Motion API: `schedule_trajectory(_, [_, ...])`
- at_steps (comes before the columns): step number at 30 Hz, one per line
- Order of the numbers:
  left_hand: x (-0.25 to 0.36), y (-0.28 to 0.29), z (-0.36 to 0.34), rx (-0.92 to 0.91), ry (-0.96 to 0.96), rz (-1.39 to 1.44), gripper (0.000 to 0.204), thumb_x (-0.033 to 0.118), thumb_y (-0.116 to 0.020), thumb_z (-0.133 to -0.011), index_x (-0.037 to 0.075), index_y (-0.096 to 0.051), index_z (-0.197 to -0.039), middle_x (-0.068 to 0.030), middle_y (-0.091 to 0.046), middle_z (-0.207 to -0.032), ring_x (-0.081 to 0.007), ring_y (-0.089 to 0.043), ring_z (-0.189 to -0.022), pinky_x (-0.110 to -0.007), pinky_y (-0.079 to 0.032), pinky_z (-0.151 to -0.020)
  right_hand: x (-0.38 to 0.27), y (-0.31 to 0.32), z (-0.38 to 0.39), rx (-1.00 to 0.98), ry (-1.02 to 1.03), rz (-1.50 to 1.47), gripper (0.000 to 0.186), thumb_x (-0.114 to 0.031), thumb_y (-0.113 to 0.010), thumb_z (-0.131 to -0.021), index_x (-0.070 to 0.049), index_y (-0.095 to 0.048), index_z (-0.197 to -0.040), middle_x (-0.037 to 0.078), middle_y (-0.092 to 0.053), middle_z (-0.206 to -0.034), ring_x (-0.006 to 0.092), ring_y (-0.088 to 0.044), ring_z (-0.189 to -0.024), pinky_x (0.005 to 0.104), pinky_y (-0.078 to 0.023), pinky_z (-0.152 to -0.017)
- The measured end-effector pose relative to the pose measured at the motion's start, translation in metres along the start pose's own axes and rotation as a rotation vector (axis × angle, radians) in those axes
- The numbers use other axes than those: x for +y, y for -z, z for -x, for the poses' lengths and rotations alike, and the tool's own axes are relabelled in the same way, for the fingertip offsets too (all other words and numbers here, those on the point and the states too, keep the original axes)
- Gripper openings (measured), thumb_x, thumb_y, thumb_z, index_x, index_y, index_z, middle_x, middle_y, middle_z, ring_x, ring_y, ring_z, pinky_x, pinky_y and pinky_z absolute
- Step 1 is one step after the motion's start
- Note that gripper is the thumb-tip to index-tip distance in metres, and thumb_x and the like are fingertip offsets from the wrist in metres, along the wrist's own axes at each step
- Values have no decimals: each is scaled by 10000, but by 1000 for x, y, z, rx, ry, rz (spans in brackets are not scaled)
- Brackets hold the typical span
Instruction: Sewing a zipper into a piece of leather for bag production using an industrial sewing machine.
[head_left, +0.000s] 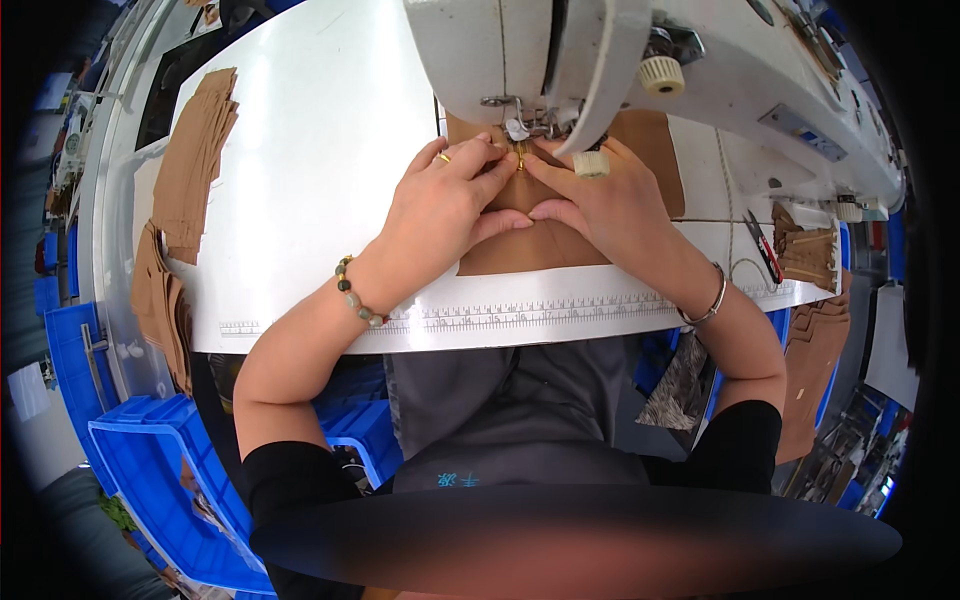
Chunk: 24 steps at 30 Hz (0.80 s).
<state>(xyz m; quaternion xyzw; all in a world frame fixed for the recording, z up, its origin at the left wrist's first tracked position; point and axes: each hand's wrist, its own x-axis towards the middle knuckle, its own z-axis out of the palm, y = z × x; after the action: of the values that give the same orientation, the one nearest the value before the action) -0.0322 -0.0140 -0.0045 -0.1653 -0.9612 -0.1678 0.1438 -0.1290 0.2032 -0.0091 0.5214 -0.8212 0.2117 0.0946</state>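
A piece of brown fabric [530,245] lies under the needle area of a white sewing machine [760,120]. My left hand [440,205] holds it from the left, index fingertip close to the presser foot [522,128]. From the right, my right hand [612,200] bears on the same fabric, fingers bent and partly hidden behind the machine head. Both thumbs rest on the fabric, tips nearly touching. Between the index fingers shows a small gold-coloured metal piece [520,161], perhaps a zipper pull; its exact kind is too small to tell.
A printed ruler strip [500,318] runs along the front edge of the white table [310,150]. Brown fabric pieces are stacked at the left [195,165] and right [808,255]. Red-and-black thread snips [765,250] lie at the right. A blue crate [165,490] stands lower left.
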Motion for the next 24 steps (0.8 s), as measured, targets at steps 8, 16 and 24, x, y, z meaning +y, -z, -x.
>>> schedule_trajectory(8, [-1, -3, 1, 65, 44, 39, 497, 411, -795, -837, 44, -774, -1172, -88, -707, -1217, -267, -657, -1226, -444, -505, -1077, 5, -5, 1, 13, 29, 30, 533, -408, -798, -806, -122, -726, -1250, 101, -699, -1113, 291, -622, -1201, 483, -484, -1080])
schedule_trajectory(16, [-3, 1, 0, 41, 41, 14, 525, 420, -777, -854, 39, -759, -1215, -80, -700, -1253, -246, -664, -1207, -438, -500, -1082, 5, -4, 0, 25, 49, 13, 558, -397, -778, -836, -131, -698, -1320, 99, -694, -1109, 295, -624, -1167, 490, -481, -1086])
schedule_trajectory(24, [-9, -1, -1, 19, 53, 20, 547, 451, -755, -866, 36, -755, -1222, -85, -693, -1260, -247, -673, -1177, -433, -499, -1077, 8, -7, -1, 2, 24, -7, 568, -397, -757, -864, -129, -681, -1359, 101, -701, -1064, 305, -637, -1079, 498, -477, -1086])
